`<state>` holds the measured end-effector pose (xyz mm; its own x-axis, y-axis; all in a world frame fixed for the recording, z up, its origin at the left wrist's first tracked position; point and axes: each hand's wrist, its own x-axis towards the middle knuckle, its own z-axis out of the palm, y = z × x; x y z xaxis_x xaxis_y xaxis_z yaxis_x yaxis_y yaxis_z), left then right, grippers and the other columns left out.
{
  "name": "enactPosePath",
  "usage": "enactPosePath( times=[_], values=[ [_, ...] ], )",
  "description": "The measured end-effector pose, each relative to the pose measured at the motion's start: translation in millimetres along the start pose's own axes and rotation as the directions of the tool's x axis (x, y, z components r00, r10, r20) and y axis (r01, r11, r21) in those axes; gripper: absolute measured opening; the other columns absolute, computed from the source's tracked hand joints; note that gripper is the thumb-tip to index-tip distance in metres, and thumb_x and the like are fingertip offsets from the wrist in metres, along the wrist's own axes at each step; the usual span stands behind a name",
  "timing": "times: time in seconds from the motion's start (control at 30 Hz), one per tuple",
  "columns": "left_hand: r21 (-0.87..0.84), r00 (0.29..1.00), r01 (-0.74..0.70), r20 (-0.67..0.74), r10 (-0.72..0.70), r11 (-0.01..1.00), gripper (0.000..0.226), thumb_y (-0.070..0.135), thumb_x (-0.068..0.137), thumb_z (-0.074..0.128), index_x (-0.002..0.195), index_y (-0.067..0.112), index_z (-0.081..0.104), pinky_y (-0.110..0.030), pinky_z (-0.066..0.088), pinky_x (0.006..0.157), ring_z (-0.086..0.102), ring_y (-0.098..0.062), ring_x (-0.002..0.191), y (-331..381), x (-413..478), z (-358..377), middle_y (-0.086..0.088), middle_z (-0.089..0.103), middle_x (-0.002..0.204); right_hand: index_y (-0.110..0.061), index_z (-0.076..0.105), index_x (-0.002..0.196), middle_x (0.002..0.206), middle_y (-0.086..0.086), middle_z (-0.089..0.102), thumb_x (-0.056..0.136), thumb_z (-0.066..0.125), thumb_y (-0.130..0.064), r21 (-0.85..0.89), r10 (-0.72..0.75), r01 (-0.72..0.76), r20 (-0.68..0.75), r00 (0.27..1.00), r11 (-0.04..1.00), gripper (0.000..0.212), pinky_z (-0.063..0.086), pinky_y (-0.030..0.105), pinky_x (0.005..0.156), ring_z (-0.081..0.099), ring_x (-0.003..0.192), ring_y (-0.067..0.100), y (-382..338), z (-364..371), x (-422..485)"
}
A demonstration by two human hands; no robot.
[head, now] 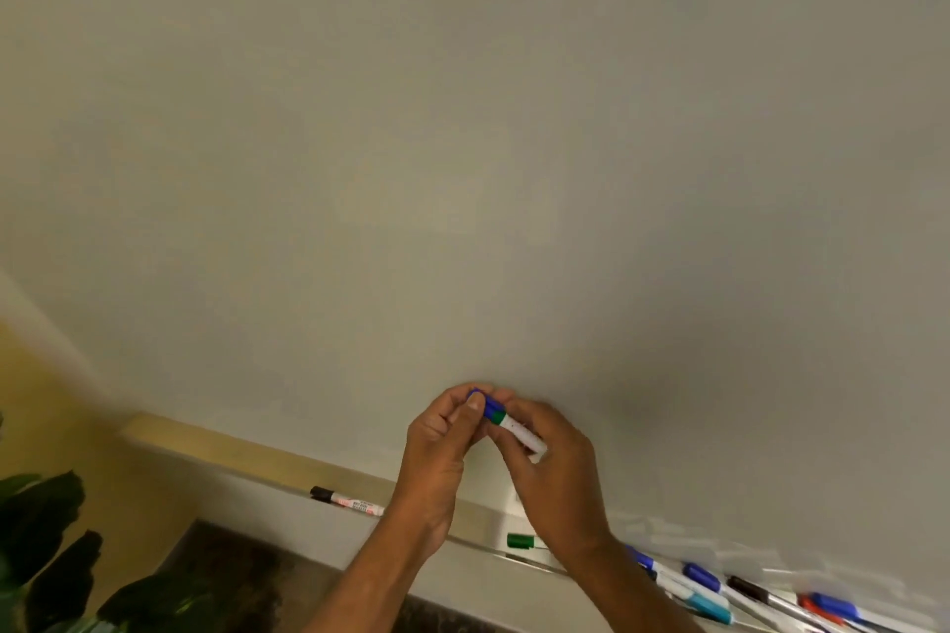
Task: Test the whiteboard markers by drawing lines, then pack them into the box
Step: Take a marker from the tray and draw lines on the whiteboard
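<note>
Fingers [458,394] of left hand [437,437] tight round blue cap [488,402], right hand [547,470] round marker barrel [519,432]; tip hidden.

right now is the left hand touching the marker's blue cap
Touching. The head view shows the left hand pinching the blue cap, no gap, while the right hand holds the marker by its barrel.

Nothing here is sharp enough for you to read. The black-capped marker [348,501] lying on the tray [257,499] has red print in a few short lines along its white barrel, but it is too blurred to make out a word or a brand. The held marker [516,429] between your fingers shows only faint dark specks on its white barrel, too small to tell as letters.
</note>
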<state>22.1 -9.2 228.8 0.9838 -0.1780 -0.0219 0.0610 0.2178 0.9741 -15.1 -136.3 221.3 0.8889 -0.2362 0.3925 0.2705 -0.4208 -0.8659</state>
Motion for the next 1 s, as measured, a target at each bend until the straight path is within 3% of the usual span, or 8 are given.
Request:
enactPosePath(
  times=[0.07,0.17,0.27,0.4,0.53,0.77,0.87,1.0],
  values=[
    [0.011,0.998,-0.029,0.059,0.028,1.000,0.028,0.020,0.103,0.054,0.118,0.001,0.067,-0.036,0.051,0.102,0.069,-0.030,0.112,19,-5,9,-0.016,0.075,0.115,-0.026,0.072,0.109,0.093,-0.012,0.073,0.090,0.070,-0.024,0.170,0.123,-0.143,0.123,0.985,0.975,0.019,0.053,0.019,0.076,0.069,0.086,0.006,-21,-22,6],
    [0.030,0.988,-0.065,0.139,0.060,0.997,0.030,0.021,0.105,0.049,0.121,0.000,0.064,-0.038,0.051,0.103,0.066,-0.032,0.115,43,-13,21,-0.017,0.073,0.118,-0.023,0.074,0.090,0.075,0.002,0.072,0.096,0.059,-0.031,0.202,0.193,-0.247,0.250,0.949,0.948,0.018,0.048,0.023,0.060,0.061,0.061,0.010,-47,-53,12],
    [0.016,0.975,-0.057,0.217,0.052,0.998,0.032,0.024,0.104,0.049,0.123,0.002,0.063,-0.040,0.050,0.106,0.065,-0.033,0.118,64,-20,39,-0.019,0.072,0.120,-0.016,0.072,0.079,0.070,0.007,0.067,0.098,0.052,-0.037,0.226,0.272,-0.360,0.340,0.900,0.905,0.034,0.046,0.024,0.057,0.055,0.059,0.013,-68,-79,16],
    [-0.041,0.949,-0.031,0.313,0.042,0.999,0.033,0.026,0.101,0.052,0.122,0.002,0.062,-0.041,0.049,0.106,0.067,-0.031,0.113,89,-28,66,-0.023,0.070,0.122,-0.010,0.071,0.084,0.072,0.012,0.057,0.098,0.052,-0.035,0.441,0.327,-0.534,0.463,0.824,0.721,0.035,0.036,0.022,0.045,0.048,0.054,0.014,-86,-107,19],
    [-0.057,0.916,-0.050,0.395,0.068,0.997,0.030,0.024,0.104,0.048,0.118,0.001,0.063,-0.027,0.055,0.084,0.072,-0.018,0.089,106,-35,89,-0.025,0.071,0.120,-0.007,0.069,0.086,0.073,0.015,0.056,0.098,0.050,-0.038,0.558,0.260,-0.572,0.540,0.800,0.601,0.038,0.029,0.019,0.038,0.042,0.048,0.013,-99,-130,17],
    [-0.068,0.895,-0.082,0.434,0.103,0.994,0.036,0.025,0.101,0.053,0.123,-0.003,0.061,-0.040,0.052,0.104,0.067,-0.036,0.118,132,-43,124,-0.025,0.071,0.120,-0.009,0.057,0.069,0.052,0.005,0.044,0.088,0.056,-0.046,0.579,0.301,-0.514,0.429,0.852,0.633,0.042,0.018,0.017,0.036,0.028,0.038,0.008,-120,-159,13],
    [-0.075,0.902,-0.120,0.407,0.141,0.990,0.036,0.027,0.100,0.055,0.120,-0.001,0.063,-0.036,0.055,0.096,0.068,-0.035,0.115,141,-46,135,-0.023,0.072,0.118,-0.010,0.058,0.069,0.051,0.005,0.043,0.084,0.058,-0.049,0.574,0.299,-0.481,0.386,0.873,0.663,0.042,0.019,0.017,0.036,0.027,0.036,0.009,-128,-168,12],
    [-0.136,0.928,-0.232,0.266,0.261,0.963,0.036,0.028,0.097,0.055,0.121,0.003,0.064,-0.035,0.058,0.092,0.070,-0.032,0.114,163,-48,145,-0.018,0.075,0.114,0.003,0.065,0.099,0.056,0.009,0.050,0.088,0.054,-0.040,0.565,0.263,-0.434,0.361,0.895,0.702,0.045,0.025,0.018,0.036,0.035,0.038,0.010,-134,-182,12]
  ],
)
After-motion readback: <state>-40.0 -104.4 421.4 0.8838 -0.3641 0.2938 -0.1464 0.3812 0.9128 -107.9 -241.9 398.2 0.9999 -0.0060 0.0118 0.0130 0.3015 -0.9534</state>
